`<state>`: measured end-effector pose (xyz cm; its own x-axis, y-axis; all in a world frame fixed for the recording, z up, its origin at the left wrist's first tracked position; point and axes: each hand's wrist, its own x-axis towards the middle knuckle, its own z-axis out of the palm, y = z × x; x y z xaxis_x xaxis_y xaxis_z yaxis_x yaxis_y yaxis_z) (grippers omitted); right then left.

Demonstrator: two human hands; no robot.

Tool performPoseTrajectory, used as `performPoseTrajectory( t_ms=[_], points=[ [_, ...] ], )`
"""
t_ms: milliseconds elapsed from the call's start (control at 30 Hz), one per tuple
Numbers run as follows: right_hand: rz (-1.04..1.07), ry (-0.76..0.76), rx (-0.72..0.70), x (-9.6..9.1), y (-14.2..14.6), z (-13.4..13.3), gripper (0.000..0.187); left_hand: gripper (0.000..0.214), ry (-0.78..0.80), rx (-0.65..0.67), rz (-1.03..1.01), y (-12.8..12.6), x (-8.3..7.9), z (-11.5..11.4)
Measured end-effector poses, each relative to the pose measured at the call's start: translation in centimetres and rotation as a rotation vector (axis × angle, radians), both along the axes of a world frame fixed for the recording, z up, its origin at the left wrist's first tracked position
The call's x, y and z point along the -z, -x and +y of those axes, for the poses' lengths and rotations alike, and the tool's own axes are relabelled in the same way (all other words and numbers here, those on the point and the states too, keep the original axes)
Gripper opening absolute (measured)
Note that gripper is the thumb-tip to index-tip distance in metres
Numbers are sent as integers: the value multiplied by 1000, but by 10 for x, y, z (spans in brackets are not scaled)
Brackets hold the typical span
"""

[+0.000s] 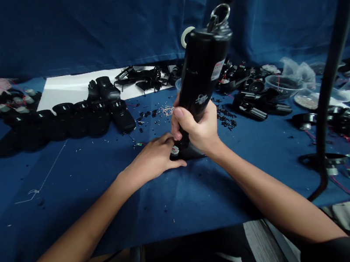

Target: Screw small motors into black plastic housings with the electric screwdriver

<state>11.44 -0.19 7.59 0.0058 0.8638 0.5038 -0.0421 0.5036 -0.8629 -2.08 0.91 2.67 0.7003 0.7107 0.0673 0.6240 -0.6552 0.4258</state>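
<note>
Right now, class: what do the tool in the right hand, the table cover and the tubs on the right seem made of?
The tool in the right hand: probably glossy black plastic, by its highlights; its top ring looks metal. The table cover: blue cloth, matte and creased. The tubs: thin clear plastic, see-through.

bg: blue cloth backdrop (78, 26) | table (69, 178) w/ blue cover | dim light

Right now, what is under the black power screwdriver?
A small black part with a pale round piece, on the blue cloth, touched by the left hand. The right hand hides the screwdriver tip.
</note>
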Motion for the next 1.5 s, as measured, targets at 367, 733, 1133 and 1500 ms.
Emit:
performPoseTrajectory(
  t_ms=[367, 733, 1133, 1500],
  points=[
    [-17, 10, 3, 2, -3, 2, 33, 57, -19, 2, 5, 0, -1, -1],
    [41, 13, -56, 3, -2, 6, 29, 62, 8, 12, -27, 1, 1, 1],
    [-704, 209, -447, -26, -54, 15, 25, 61, 55, 40, -94, 2, -3, 2],
    [-962, 253, -473, -26, -53, 8, 17, 53, 93, 31, -135, 4, 0, 1]
  ],
)
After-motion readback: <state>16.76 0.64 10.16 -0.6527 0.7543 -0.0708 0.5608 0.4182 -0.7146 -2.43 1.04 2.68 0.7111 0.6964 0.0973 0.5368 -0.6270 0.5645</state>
